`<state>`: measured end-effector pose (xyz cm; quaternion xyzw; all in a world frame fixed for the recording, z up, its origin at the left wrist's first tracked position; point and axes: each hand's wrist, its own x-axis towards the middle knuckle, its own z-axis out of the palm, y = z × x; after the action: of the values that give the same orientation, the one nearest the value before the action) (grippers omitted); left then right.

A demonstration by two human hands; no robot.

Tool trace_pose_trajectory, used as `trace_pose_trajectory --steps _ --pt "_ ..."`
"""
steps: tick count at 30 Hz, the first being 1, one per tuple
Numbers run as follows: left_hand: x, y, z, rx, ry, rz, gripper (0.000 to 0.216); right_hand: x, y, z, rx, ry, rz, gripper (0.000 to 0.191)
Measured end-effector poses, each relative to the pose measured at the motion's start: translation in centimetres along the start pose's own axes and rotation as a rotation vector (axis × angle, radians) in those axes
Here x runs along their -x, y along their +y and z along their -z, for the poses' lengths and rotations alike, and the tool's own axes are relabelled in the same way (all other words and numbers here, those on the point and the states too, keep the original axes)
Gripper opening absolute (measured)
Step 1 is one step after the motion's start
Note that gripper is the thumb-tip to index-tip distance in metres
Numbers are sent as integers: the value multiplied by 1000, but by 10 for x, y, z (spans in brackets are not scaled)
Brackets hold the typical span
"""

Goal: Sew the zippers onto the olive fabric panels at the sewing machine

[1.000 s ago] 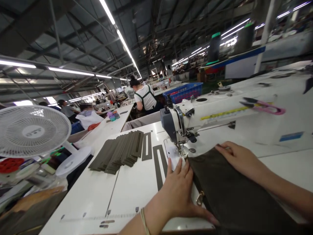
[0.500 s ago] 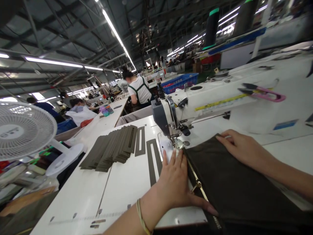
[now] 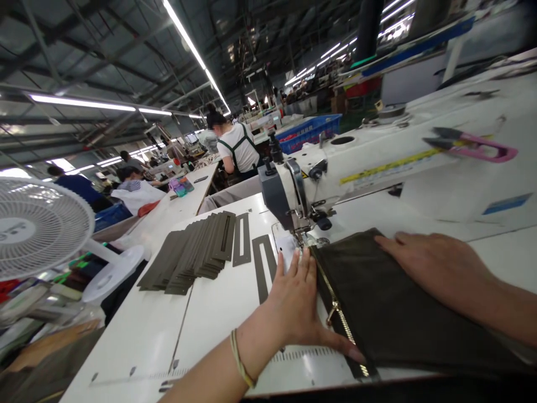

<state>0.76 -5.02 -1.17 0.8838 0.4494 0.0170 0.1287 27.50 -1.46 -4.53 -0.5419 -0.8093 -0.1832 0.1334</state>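
A dark olive fabric piece (image 3: 390,308) with a brass zipper (image 3: 335,310) along its left edge lies on the white sewing table (image 3: 218,330), its far corner under the needle of the white sewing machine (image 3: 319,184). My left hand (image 3: 300,305) lies flat beside the zipper edge, fingers stretched toward the presser foot, thumb resting along the fabric's near edge. My right hand (image 3: 428,266) rests flat on top of the fabric, fingers extended toward the machine.
A fanned stack of olive slotted strips (image 3: 193,254) and two single ones lie left of the machine. A white fan (image 3: 39,226) stands at far left. Pink thread snips (image 3: 474,148) rest on the machine arm. Other people work at tables behind.
The fabric has slid toward the needle, exposing more of the zipper. Both hands have moved forward with it, staying flat. The view has shifted slightly downward and left.
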Motion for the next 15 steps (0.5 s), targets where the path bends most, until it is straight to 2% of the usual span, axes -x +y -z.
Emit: trace_pose_trajectory --steps 3,5,8,11,15 --pt "1 -1 -4 -3 -5 -3 133 -8 -28 9 -48 242 150 39" --pt "1 -2 -5 -14 -1 -9 133 -7 -53 0 -159 341 243 45" --pt "-1 -4 -5 -18 -5 -17 134 0 -79 -25 -239 291 283 52" --pt "1 -4 -3 -3 -2 -24 132 7 -81 -43 -277 227 279 54" --pt "28 12 -8 43 37 -31 102 8 -73 -46 -301 237 324 54"
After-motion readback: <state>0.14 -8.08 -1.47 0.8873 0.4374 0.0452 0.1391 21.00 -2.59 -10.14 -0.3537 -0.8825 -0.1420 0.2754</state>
